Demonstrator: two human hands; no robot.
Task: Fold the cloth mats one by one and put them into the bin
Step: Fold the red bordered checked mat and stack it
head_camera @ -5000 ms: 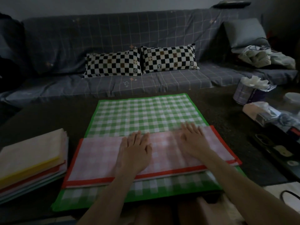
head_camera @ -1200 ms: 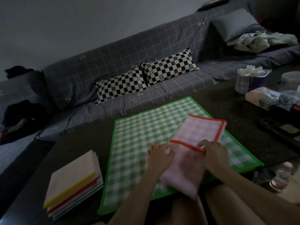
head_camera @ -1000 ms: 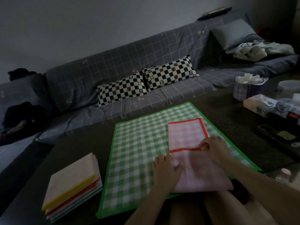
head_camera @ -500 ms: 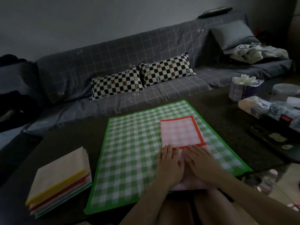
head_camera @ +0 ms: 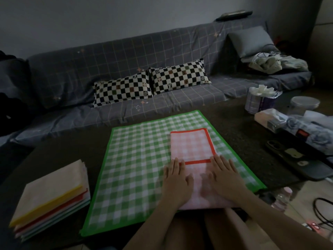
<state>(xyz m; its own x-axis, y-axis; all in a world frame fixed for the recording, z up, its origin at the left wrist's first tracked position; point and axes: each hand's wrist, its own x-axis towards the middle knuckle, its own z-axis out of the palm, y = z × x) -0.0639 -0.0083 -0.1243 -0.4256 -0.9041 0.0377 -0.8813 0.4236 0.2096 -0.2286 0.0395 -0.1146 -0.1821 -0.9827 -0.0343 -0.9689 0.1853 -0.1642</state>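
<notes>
A long grey sofa [head_camera: 126, 56] with a thin grid pattern runs along the back wall, and two black-and-white checkered pillows [head_camera: 151, 85] lean side by side on its seat. A plain grey cushion [head_camera: 250, 40] is propped at its right end, with a heap of pale clothing [head_camera: 275, 63] just below it.

In front of the sofa stands a dark table [head_camera: 63, 154]. Spread flat across its middle is a green checked cloth mat [head_camera: 137, 163] with a bright green border. On the right part of that mat lies a smaller pink checked mat [head_camera: 191, 147] edged in red, folded over on itself so that a red-bordered flap covers its far half and a plain pink layer reaches to the near table edge.

The person sits at the near side, bare forearms reaching forward. The left hand [head_camera: 175, 181] lies palm down with the fingers spread, on the left edge of the folded pink mat. The right hand [head_camera: 225, 179] lies the same way on its right side. Both hands are flat and pinch nothing; they press on the cloth, with a strip of pink showing between them.

At the table's near left corner sits a neat stack of folded mats [head_camera: 48, 199], a pale one on top and yellow, red and green edges showing below. On the right end of the table are a tissue roll [head_camera: 261, 100], a clear lidded tub [head_camera: 304, 105] and some wrapped packets [head_camera: 270, 120].
</notes>
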